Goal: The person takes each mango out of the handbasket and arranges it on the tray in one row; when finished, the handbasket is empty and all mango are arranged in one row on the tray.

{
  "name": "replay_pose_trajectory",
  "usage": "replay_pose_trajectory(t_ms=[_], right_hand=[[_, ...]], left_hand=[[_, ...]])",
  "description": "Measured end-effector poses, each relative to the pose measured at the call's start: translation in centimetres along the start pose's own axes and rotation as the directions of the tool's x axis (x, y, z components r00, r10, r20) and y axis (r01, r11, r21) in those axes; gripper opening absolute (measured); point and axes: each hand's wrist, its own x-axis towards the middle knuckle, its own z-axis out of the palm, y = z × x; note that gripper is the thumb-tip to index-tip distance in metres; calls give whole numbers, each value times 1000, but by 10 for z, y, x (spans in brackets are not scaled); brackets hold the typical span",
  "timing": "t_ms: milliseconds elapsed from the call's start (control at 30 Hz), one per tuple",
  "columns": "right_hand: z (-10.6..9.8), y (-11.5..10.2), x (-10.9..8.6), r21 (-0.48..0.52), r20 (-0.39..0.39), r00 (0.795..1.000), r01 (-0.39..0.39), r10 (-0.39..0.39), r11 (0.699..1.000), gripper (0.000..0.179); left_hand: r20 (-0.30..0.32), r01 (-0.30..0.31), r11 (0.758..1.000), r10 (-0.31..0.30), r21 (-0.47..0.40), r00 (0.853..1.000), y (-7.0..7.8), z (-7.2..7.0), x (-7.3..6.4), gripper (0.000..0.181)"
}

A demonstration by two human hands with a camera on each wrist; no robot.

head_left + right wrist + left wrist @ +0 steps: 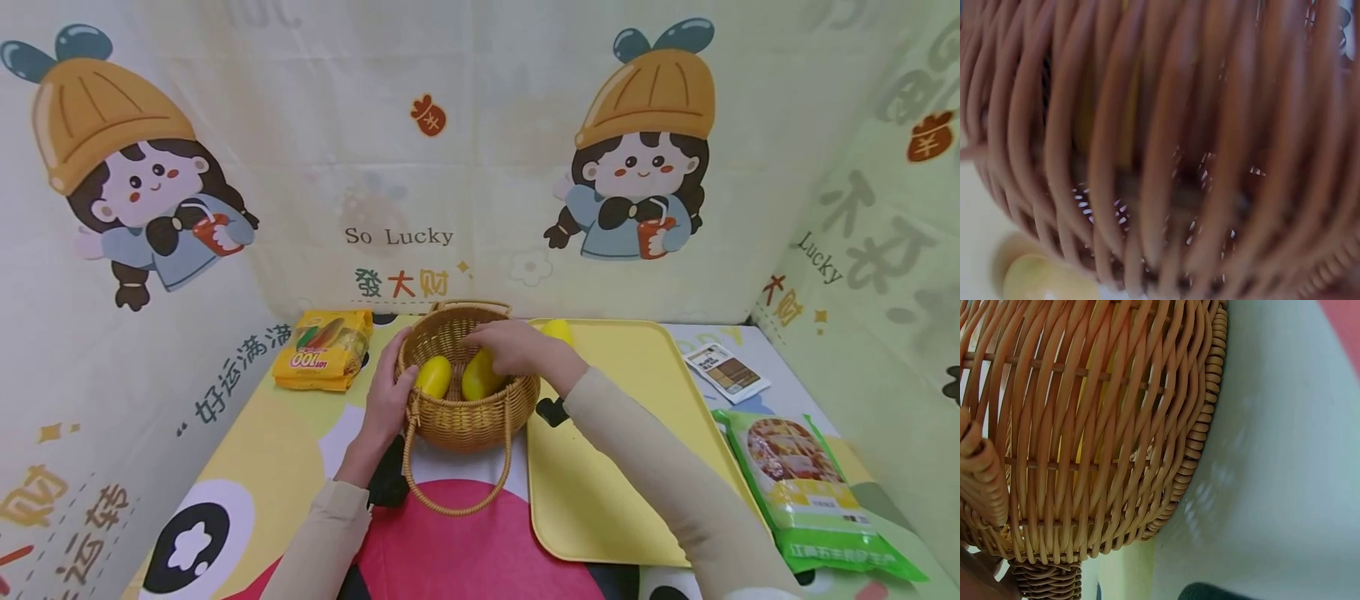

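Yellow fruit (pixel 477 382) by your right hand (pixel 519 348), whose grip I cannot tell, sits in the wicker basket (pixel 467 425) near the frame's centre, so brace the basket with your left hand (pixel 386 398) clasping its left edge, and move gently to avoid knocking the neighbouring fruit (pixel 433 377).

The basket (pixel 465 425) looks woven from thin wooden sticks, bumpy all over and a bit shiny. The yellow fruits (pixel 434 377) have smooth skin with a soft shine. The tray (pixel 585 500) looks like smooth, dull plastic. The yellow bag (pixel 322 350) and green bag (pixel 817 492) are crinkly, shiny plastic. The wall sheet (pixel 487 50) looks like dull cloth with small creases. The sleeves (pixel 645 450) are dull cloth too.
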Motion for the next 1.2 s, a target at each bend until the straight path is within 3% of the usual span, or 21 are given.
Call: replay_pose_trajectory(t_ms=[200, 400, 600, 867, 1000, 1200], right_hand=[[7, -3, 12, -160, 56, 998, -2, 11, 987, 53], [15, -2, 16, -149, 127, 992, 17, 3, 989, 51], [15, -3, 18, -157, 136, 991, 7, 14, 988, 46], [17, -5, 20, -121, 186, 981, -27, 49, 992, 38], [19, -4, 24, -144, 170, 985, 8, 17, 990, 38], [18, -6, 24, -102, 115, 993, 6, 6, 995, 41]], left_hand=[[-13, -18, 1000, 18, 14, 1000, 1, 0, -1, 60], [-7, -8, 1000, 8, 24, 1000, 1, 2, -2, 59], [7, 13, 1000, -13, 0, 1000, 1, 1, 0, 60], [17, 26, 999, -27, 29, 1000, 45, -6, -10, 61], [20, 21, 999, -22, 33, 1000, 47, -6, -10, 61], [22, 31, 999, -32, 28, 999, 47, -6, -9, 60]])
